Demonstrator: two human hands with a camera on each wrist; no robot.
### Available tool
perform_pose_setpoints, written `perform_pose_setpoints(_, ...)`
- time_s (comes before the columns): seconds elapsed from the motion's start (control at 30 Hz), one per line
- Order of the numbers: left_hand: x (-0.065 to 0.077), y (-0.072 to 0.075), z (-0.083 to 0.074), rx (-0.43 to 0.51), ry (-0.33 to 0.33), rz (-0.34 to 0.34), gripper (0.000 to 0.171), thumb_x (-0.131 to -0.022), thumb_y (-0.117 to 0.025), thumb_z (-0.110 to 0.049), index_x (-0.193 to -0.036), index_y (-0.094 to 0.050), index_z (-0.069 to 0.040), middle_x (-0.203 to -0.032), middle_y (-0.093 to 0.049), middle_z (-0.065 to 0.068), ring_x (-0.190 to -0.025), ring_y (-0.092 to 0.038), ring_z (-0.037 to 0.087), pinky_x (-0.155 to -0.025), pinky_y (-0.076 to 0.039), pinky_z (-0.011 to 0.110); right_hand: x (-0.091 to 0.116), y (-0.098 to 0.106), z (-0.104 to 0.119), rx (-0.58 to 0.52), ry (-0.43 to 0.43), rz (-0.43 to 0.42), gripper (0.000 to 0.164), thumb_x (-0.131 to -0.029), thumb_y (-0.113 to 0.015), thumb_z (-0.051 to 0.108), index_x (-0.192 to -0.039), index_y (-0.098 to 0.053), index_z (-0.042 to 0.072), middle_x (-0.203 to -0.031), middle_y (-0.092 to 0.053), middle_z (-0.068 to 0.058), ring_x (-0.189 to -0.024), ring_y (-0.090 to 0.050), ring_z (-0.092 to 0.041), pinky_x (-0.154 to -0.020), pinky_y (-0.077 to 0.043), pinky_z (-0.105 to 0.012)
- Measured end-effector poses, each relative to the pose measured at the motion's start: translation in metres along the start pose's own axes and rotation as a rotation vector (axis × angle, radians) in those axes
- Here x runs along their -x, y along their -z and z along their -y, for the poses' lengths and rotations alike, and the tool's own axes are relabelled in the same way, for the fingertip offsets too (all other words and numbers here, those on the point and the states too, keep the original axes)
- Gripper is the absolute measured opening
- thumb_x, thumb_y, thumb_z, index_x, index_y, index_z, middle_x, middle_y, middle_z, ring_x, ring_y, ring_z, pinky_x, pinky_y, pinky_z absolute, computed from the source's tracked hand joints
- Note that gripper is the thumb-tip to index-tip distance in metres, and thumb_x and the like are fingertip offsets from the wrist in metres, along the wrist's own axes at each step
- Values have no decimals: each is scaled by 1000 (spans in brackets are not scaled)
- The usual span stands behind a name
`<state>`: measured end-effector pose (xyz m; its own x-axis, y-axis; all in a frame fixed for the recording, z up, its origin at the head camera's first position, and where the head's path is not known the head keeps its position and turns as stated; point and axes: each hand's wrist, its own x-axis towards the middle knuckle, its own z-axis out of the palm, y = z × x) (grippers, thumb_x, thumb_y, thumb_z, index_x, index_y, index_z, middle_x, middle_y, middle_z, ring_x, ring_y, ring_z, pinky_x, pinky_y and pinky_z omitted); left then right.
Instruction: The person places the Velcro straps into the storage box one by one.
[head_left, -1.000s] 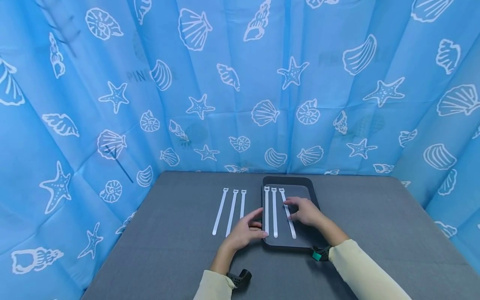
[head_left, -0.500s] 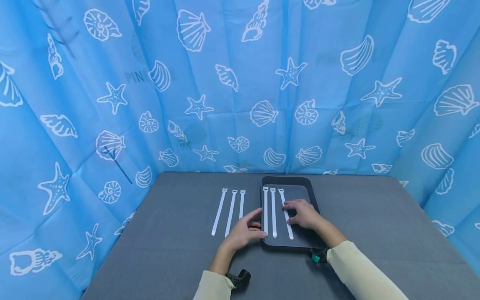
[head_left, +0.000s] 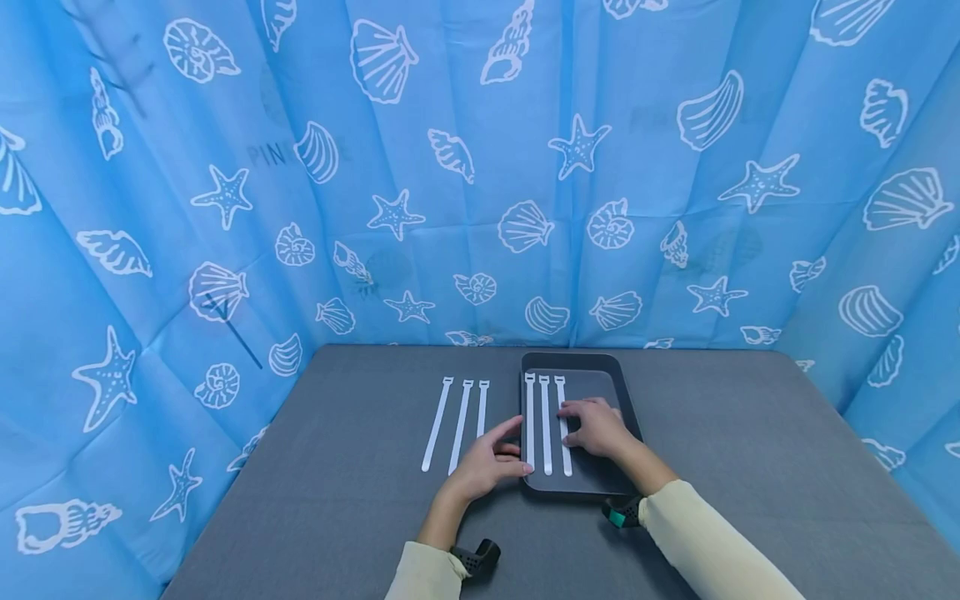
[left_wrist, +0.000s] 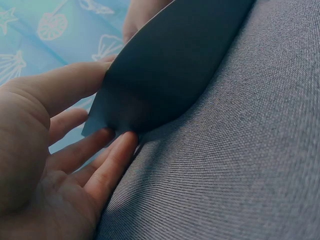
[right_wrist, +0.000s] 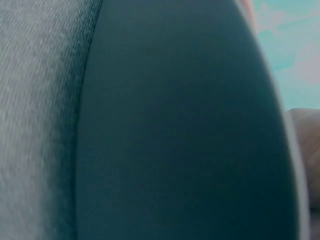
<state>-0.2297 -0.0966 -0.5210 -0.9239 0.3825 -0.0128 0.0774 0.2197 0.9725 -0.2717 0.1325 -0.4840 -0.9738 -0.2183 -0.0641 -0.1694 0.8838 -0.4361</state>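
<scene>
A dark rectangular tray [head_left: 600,385] holds 3 white slotted-head cable straps, side by side. The rightmost strap [head_left: 567,465] is held by the bent fingers and thumb of my right hand [head_left: 597,427]; the hand hides part of its middle. The middle strap [head_left: 546,433] and left strap [head_left: 530,425] lie nearly parallel to it. My left hand [head_left: 480,468] rests at the tray's near left side, fingers extended. In the left wrist view, its fingertips [left_wrist: 127,140] touch the tray's outer wall [left_wrist: 160,75], thumb at the rim. The right wrist view shows mostly the tray wall [right_wrist: 185,120].
Left of the tray, 3 more white straps [head_left: 437,427] lie on the grey cloth-covered table [head_left: 360,467], partly behind the left hand. A blue curtain [head_left: 465,242] printed with shells hangs behind the table. Dark bands [head_left: 480,557] with small cameras sit on both wrists.
The right hand has moved slightly left, bringing the rightmost strap with it; that strap has turned from slanted to almost parallel with the others. The left hand has stayed on the tray.
</scene>
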Motion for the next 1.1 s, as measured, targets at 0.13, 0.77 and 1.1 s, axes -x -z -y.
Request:
perform_pose_setpoints(0.13, 0, 1, -1, 6, 0, 6, 76, -84, -77, -21, -150, -39, -24, -146, -43, 4, -109, -57, 19, -87, -52, 34, 1, 0, 4, 4, -10, -13, 47, -82, -78, 17, -127, -66, 12, -138, -55, -10, -132, -36, -41, -102, -29, -62)
perform_pose_setpoints(0.77, -1, 0, -1, 31, -5, 11, 77, -83, -77, -16, -150, -39, -21, -146, -42, 8, -110, -56, 22, -87, -52, 33, 1, 4, 0, -116, 4, -6, 49, -83, -76, 13, -130, -62, 11, -139, -53, -15, -131, -40, -40, -104, -29, -61)
perform_pose_setpoints(1.1, -1, 1, -2, 26, 4, 10, 77, -82, -78, -19, -149, -40, -23, -146, -42, 6, -110, -56, 21, -87, -52, 33, 7, 26, -9, -216, 70, -121, 39, -87, -72, 10, -125, -64, 3, -131, -55, -23, -125, -46, -43, -100, -37, -60)
